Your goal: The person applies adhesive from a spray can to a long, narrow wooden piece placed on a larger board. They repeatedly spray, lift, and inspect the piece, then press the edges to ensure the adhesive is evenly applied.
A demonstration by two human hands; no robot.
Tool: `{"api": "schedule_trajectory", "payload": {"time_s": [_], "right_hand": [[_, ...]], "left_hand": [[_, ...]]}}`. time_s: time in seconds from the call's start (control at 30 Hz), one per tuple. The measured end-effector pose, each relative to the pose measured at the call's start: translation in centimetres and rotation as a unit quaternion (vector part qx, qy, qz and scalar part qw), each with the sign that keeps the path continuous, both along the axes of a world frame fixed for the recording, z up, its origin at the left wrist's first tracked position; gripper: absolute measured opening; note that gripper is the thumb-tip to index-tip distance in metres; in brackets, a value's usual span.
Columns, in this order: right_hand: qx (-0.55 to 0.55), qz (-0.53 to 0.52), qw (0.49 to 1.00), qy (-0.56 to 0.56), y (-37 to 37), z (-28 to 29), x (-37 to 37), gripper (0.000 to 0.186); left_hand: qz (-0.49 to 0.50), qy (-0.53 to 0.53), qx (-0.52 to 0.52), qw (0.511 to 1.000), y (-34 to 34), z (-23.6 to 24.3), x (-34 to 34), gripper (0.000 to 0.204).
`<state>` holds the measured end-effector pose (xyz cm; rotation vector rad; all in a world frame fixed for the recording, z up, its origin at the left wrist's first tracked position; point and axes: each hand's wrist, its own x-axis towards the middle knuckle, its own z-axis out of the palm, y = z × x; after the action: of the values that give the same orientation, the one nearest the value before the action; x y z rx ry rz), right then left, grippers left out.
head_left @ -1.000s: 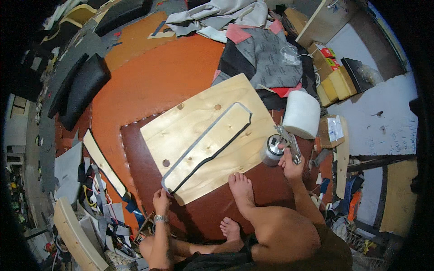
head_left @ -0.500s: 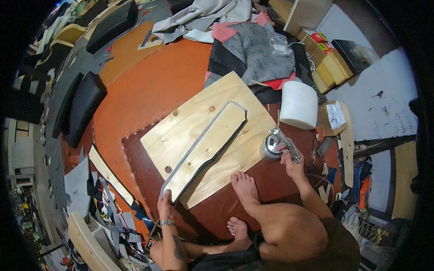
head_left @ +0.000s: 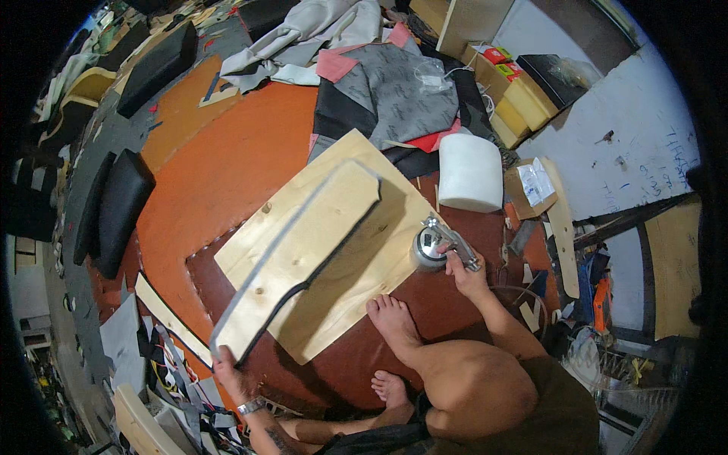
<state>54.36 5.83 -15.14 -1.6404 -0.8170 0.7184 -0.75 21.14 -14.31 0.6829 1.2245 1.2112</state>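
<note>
The left hand grips one end of a long, pale wooden panel edged grey and black, over a rectangular plywood sheet; one-ended support could let it twist loose. The right hand clasps a silver metal spray gun.

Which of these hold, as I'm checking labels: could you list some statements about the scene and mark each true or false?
1. The left hand holds a panel. True.
2. The right hand holds a hammer. False: it holds a spray gun.
3. The roll stands left of the board. False: it is to the right.
4. A watch is on the left wrist. True.
</note>
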Motion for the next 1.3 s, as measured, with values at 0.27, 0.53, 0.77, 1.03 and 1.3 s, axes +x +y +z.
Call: {"api": "schedule_trajectory", "payload": {"time_s": [0.27,0.53,0.77,1.03,1.3], "right_hand": [[-0.024,0.012,0.999,-0.026,0.3,0.3,-0.3,0.021],[-0.06,0.044,0.997,-0.016,2.1,3.1,0.0,0.033],[-0.107,0.094,0.981,-0.129,9.5,4.5,0.6,0.044],[-0.112,0.073,0.969,-0.209,14.5,5.4,-2.0,0.045],[-0.124,0.106,0.965,-0.204,14.7,5.7,-5.8,0.044]], "left_hand": [[-0.037,-0.029,-0.003,0.999,1.4,-2.0,6.7,0.043],[-0.115,0.41,-0.099,0.899,-2.2,-4.6,0.9,0.052],[-0.171,0.602,-0.24,0.742,-15.9,4.1,-12.0,0.051],[-0.118,0.633,-0.177,0.744,-15.6,3.7,-10.9,0.054],[-0.09,0.659,-0.197,0.72,-16.2,2.1,-12.3,0.051]]}}
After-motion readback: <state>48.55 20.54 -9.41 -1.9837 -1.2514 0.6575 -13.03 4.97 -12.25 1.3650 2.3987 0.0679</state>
